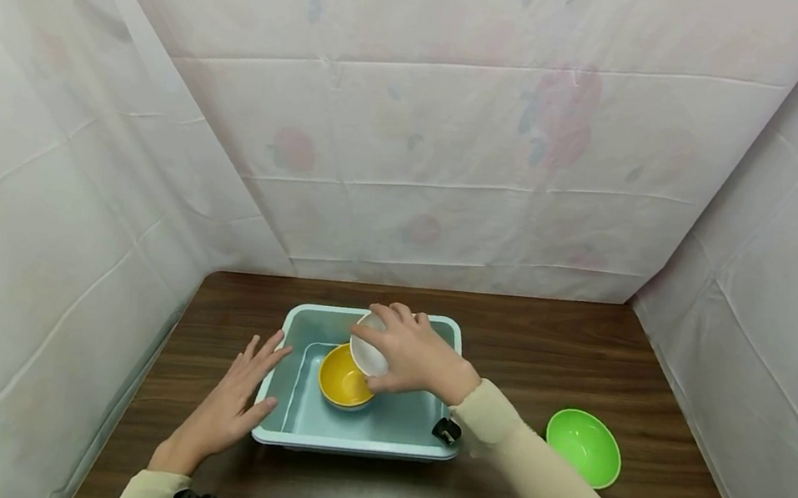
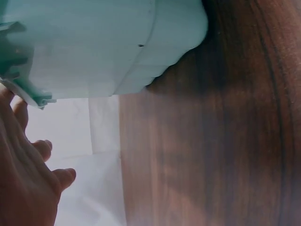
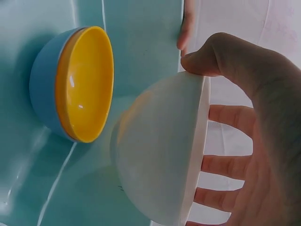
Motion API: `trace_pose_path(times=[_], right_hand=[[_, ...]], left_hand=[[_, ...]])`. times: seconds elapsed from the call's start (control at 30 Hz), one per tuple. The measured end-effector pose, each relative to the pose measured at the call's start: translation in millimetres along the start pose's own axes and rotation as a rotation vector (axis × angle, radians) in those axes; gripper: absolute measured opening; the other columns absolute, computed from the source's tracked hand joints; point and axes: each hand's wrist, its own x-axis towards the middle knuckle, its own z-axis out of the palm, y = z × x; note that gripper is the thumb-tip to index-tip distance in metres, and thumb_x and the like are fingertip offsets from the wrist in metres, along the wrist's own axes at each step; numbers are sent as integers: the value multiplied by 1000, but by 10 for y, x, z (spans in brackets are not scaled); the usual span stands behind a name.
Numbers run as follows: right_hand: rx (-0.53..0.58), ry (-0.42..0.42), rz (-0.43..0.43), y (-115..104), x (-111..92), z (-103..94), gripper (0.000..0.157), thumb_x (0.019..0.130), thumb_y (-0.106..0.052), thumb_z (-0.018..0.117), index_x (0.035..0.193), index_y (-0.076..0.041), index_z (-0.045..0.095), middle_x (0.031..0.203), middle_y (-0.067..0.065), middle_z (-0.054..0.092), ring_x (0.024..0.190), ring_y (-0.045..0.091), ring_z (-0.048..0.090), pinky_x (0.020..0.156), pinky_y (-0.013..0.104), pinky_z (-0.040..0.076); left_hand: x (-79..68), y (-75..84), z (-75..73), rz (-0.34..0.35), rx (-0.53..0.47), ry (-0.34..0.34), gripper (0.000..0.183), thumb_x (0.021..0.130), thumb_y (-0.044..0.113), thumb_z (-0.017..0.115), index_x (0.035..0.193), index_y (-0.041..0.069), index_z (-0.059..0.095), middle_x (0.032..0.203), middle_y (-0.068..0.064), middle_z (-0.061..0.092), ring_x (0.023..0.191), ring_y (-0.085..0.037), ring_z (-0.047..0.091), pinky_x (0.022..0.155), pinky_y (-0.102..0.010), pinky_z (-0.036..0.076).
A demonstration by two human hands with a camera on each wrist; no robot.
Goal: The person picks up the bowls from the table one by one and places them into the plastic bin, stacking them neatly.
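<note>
A white bowl (image 3: 157, 146) is held by its rim in my right hand (image 1: 419, 354), thumb on one side and fingers spread along the other. It hangs above the light-blue plastic basin (image 1: 383, 449), close over a yellow bowl (image 1: 340, 376). In the right wrist view the yellow bowl (image 3: 91, 84) sits nested in a blue bowl (image 3: 42, 89) on the basin floor. My left hand (image 1: 236, 396) rests at the basin's left rim with its fingers spread. The left wrist view shows the basin's outer wall (image 2: 94, 47) beside those fingers.
A bright green bowl (image 1: 583, 448) stands on the dark wooden table (image 1: 523, 341), right of the basin and beyond my right sleeve (image 1: 529, 468). White printed sheeting (image 1: 455, 164) rises behind the table and along both sides.
</note>
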Motion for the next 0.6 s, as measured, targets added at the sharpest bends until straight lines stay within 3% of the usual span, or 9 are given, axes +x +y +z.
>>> trace_pose_path(times=[0.17, 0.37, 0.6], right_hand=[[-21, -4, -5, -20, 14, 35, 72, 82, -53, 73, 149, -36, 53, 154, 10, 46, 128, 31, 48, 87, 48, 51], [-26, -8, -16, -38, 33, 47, 71, 82, -53, 73, 148, -36, 53, 154, 10, 46, 129, 30, 48, 89, 49, 51], [-29, -11, -25, -48, 61, 73, 71, 82, -53, 74, 148, -35, 54, 154, 10, 47, 128, 30, 49, 89, 49, 52]], left_hand=[[25, 86, -50, -29, 51, -23, 72, 98, 32, 64, 163, 23, 33, 174, -1, 17, 159, -45, 6, 115, -80, 14], [42, 187, -40, -21, 38, -17, 74, 99, 31, 63, 163, 13, 31, 174, -8, 14, 159, -43, 9, 112, -79, 24], [87, 303, 3, -27, 67, -19, 76, 98, 37, 66, 163, 17, 32, 174, -8, 12, 158, -45, 10, 111, -78, 28]])
